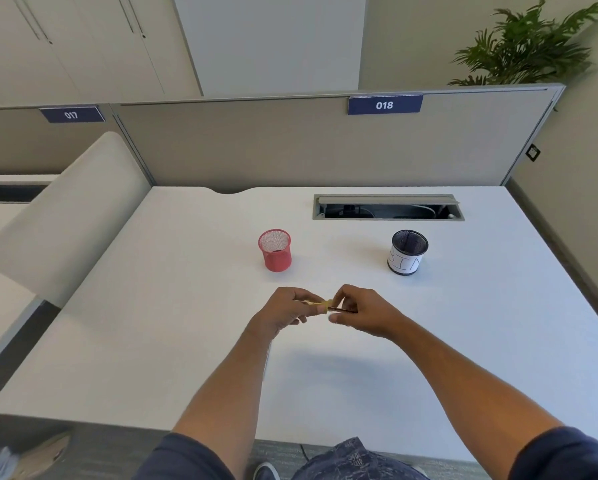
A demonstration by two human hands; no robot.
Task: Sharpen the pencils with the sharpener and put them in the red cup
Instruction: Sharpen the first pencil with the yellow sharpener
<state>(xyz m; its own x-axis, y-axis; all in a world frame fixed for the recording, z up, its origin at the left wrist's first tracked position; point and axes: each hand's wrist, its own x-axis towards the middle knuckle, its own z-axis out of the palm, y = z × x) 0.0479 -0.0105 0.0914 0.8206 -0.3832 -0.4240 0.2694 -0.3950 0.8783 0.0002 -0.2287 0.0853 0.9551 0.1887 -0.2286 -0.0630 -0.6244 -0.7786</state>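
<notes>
Head view: left hand (pixel 283 311) pinches the yellow sharpener (pixel 326 305), right hand (pixel 361 315) grips the pencil (pixel 342 309) w/ tip in it, just above the desk (pixel 186 306). Sharpening underway, prob early. Red cup (pixel 275 250) beyond looks empty; black cup (pixel 408 252), contents can't tell.

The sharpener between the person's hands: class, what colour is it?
Yellow. The sharpener shows in the head view, held between the left hand and right hand.
</notes>
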